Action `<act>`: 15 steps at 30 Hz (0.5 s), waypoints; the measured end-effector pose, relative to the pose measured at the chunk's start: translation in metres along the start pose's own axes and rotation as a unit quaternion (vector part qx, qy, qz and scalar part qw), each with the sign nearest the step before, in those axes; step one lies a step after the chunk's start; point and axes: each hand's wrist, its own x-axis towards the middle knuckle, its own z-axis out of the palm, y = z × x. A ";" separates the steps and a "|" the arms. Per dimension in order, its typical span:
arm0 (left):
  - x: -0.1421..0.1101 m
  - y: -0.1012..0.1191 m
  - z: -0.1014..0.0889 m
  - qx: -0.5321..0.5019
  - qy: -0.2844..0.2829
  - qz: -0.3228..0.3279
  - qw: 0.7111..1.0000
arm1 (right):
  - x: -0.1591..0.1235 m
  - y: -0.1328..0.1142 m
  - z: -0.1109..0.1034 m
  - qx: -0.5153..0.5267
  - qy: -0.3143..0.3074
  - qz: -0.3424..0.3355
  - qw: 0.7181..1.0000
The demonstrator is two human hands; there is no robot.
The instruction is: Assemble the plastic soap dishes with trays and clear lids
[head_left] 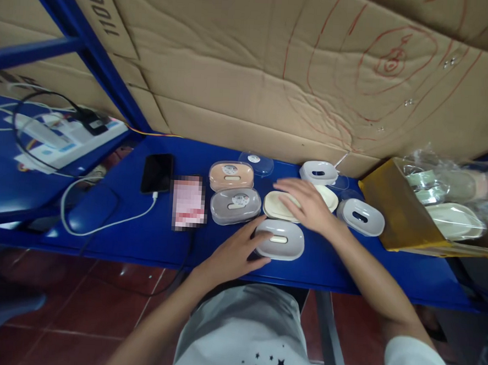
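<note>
While the person leans over a blue shelf (391, 275), the left hand (233, 253) has its fingertips (261, 237) on the left edge of a grey soap box (279, 240), but I cannot tell if it really grasps the box. The right hand (304, 205) is open and released, with the fingers spread. It lies just above the grey box, over a cream dish (276, 205), and a second cream dish (328, 197) is just beside its fingertips. Behind them stand a peach box (231, 175) and a grey box (235, 205) on the left side, and a clear lid (255, 163) is behind these. On the right side are two white boxes (360, 217) (318, 173). Further left lie a phone (157, 173) with a white cable (105, 223) and a blurred card (189, 202). At the far right, a yellow tray (403, 206) holds plastic bags (451, 181).
</note>
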 end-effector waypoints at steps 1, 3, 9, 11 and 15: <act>0.000 0.001 -0.001 0.000 -0.004 -0.006 1.000 | 0.028 0.015 0.005 -0.006 -0.019 0.014 1.000; -0.001 0.004 -0.004 -0.006 -0.005 -0.017 1.000 | 0.077 0.043 0.025 -0.017 -0.086 0.056 0.995; -0.003 0.007 -0.007 -0.044 0.003 -0.034 0.998 | 0.118 0.086 0.075 -0.004 -0.100 0.092 0.991; -0.003 0.005 -0.007 -0.068 0.005 -0.047 0.997 | 0.098 0.087 0.064 0.003 -0.080 0.095 0.992; -0.003 0.000 -0.004 -0.110 0.012 -0.080 0.991 | 0.020 0.064 0.015 0.025 -0.005 0.086 0.996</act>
